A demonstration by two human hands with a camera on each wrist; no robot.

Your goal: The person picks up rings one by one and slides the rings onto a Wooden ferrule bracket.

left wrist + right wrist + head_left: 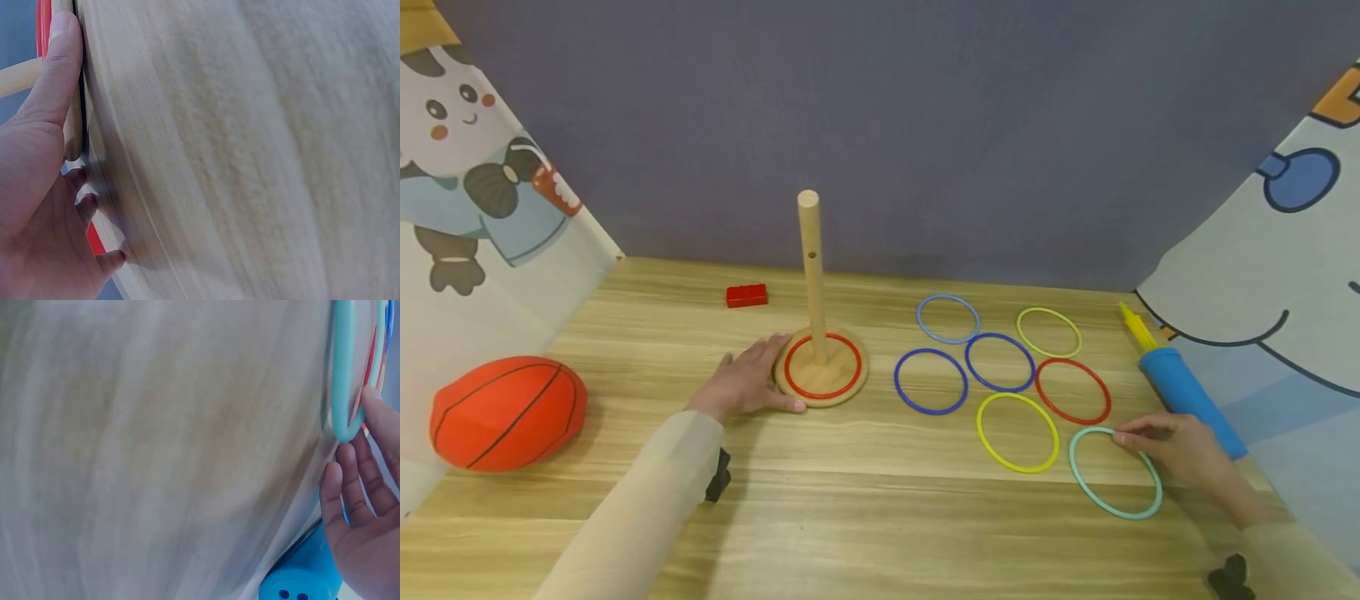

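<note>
On the tabletop [880, 533], with the peg stand [814, 267] as landmark, one ring [822, 396] circles its peg, my left hand [748, 379] touches its left edge, the brick [747, 296] lies behind-left of it, the ball [508, 414] farther left, six loose rings [934, 412] right, and farther right a seventh ring [1132, 516] at my right hand [1183, 454], then the pump [1191, 400].

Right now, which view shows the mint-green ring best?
Head: nearly the whole mint-green ring shows, bar a bit behind the right hand. Right wrist: one end, cropped at top. Left wrist: none.
</note>
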